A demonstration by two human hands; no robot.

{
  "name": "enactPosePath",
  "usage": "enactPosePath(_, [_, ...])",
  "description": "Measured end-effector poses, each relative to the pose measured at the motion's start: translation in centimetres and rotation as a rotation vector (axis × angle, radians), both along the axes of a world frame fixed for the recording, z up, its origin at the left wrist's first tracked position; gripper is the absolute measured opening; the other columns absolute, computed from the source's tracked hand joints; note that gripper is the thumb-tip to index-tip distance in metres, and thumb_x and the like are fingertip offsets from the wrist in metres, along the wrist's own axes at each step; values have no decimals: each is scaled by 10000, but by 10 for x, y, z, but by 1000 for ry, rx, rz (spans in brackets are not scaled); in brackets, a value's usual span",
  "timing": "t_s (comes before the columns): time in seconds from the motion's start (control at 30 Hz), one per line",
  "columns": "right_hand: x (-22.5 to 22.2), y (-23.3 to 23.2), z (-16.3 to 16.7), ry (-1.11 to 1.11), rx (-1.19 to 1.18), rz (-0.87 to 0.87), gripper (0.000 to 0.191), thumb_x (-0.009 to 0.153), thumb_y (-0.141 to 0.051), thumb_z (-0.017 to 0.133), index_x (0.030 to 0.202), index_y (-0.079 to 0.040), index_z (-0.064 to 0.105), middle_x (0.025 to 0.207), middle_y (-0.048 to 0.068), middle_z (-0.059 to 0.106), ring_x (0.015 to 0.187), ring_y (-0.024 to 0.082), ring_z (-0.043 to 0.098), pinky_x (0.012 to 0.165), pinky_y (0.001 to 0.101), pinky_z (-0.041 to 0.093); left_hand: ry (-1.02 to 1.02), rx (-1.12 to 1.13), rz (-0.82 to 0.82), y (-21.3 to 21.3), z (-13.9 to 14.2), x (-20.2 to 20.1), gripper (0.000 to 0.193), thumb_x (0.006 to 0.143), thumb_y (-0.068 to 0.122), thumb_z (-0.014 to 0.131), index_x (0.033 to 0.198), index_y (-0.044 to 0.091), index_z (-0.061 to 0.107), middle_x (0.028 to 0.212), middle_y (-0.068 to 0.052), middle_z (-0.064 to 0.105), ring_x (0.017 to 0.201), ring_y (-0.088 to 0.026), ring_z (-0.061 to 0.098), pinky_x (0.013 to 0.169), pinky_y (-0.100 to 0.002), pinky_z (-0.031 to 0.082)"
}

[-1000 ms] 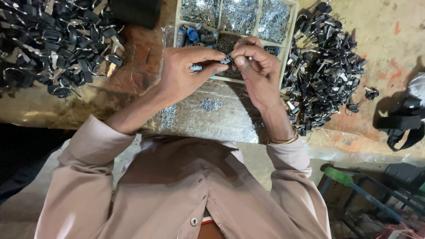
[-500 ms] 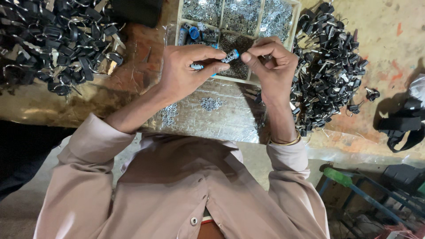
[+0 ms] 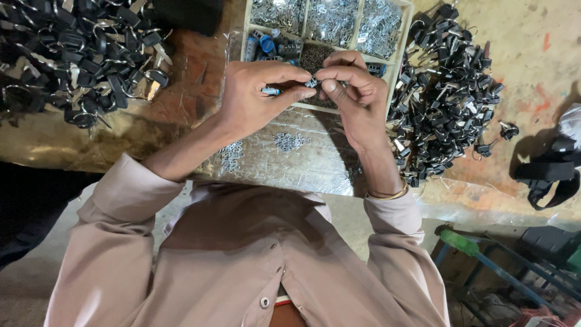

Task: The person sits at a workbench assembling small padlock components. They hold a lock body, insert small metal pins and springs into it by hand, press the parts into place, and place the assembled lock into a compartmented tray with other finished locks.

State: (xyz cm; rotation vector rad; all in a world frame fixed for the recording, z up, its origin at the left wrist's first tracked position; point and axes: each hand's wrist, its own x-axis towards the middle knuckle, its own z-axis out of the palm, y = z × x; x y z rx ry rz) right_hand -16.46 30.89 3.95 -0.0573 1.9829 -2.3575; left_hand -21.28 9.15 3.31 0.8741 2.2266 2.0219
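Pinching a small dark part [image 3: 311,82] between both hands, left hand [image 3: 257,97] and right hand [image 3: 357,100] stayed clamped above the tray's [image 3: 407,36] near edge; steady, close fingertip pressure suited it.

Bare foil strip [image 3: 302,163] between left key heap [image 3: 78,60], right key heap [image 3: 448,103], tray [image 3: 396,57] beyond.

A workshop: heaped black-headed keys [image 3: 451,91] beside a compartmented parts tray [image 3: 396,57].
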Motion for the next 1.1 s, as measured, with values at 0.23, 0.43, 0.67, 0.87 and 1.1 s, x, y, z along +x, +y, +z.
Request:
enactPosePath(0.23, [3,-6,0,63,155,-47,176,1033,113,685,1181,29,732,1268,67,589,1151,126,596,942,255,530,61,-26,9,1,-1,-1,202,908,61,891,1060,-1,774,1036,-118,787,926,-189,799,783,-279,657])
enactPosePath(0.43, [4,-10,5,113,256,-57,187,1016,107,713,1174,11,736,1253,55,577,1138,113,595,955,247,535,72,-40,0,0,-1,-2,203,908,40,885,1069,1,768,1041,-118,785,925,-193,800,780,-281,650])
enactPosePath(0.67, [2,-4,4,154,358,-52,218,973,107,776,1164,6,747,1219,54,615,1041,99,592,831,224,481,118,-52,3,-1,0,-1,202,907,47,886,1069,4,772,1039,-121,784,913,-196,796,763,-284,644])
enactPosePath(0.87, [0,0,7,334,513,-42,201,958,100,800,1119,-9,749,1203,86,659,1089,157,647,840,242,510,53,-18,-14,-2,4,-1,197,919,56,879,1073,-2,771,1027,-125,786,897,-187,797,748,-281,647])
enactPosePath(1.1, [-1,2,12,485,666,-32,192,943,66,821,1112,-14,779,1186,119,700,1073,207,707,894,302,585,-6,43,-36,-2,4,-2,184,936,28,865,1084,-22,769,1044,-137,787,926,-180,797,800,-272,670])
